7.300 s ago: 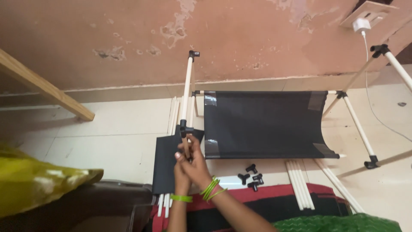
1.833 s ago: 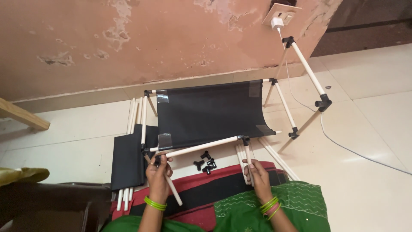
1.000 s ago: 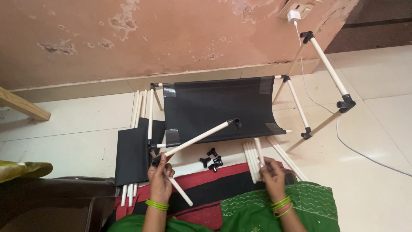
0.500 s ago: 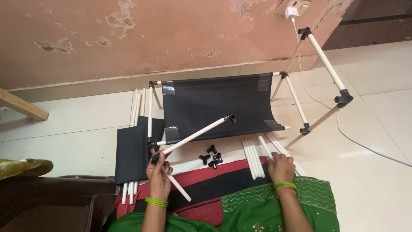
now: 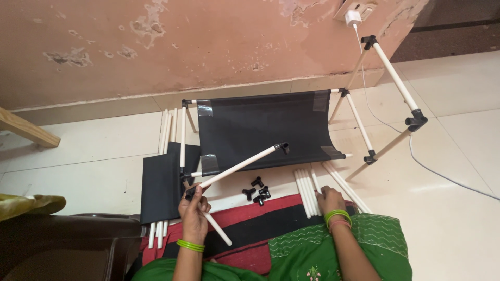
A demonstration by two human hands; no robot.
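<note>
Left hand holds rod; right hand now at loose rods.
Left hand [image 5: 194, 209] fingers grip white rod [image 5: 237, 167] raised over floor [image 5: 94, 156]. Right hand [image 5: 329, 200] has moved onto the floor's rod bundle [image 5: 306, 190]; grasp unclear.

Connectors [image 5: 257, 191] lie between the held rod [image 5: 237, 166] and the loose rods [image 5: 307, 190], seemingly before the fabric panel [image 5: 265, 127].

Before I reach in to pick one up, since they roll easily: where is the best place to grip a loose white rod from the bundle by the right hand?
Probably the near end, from above. The loose white rods lie flat and parallel on the floor, near ends beside the right hand, so fingers can pinch the outermost one across its width without disturbing the rest.
</note>
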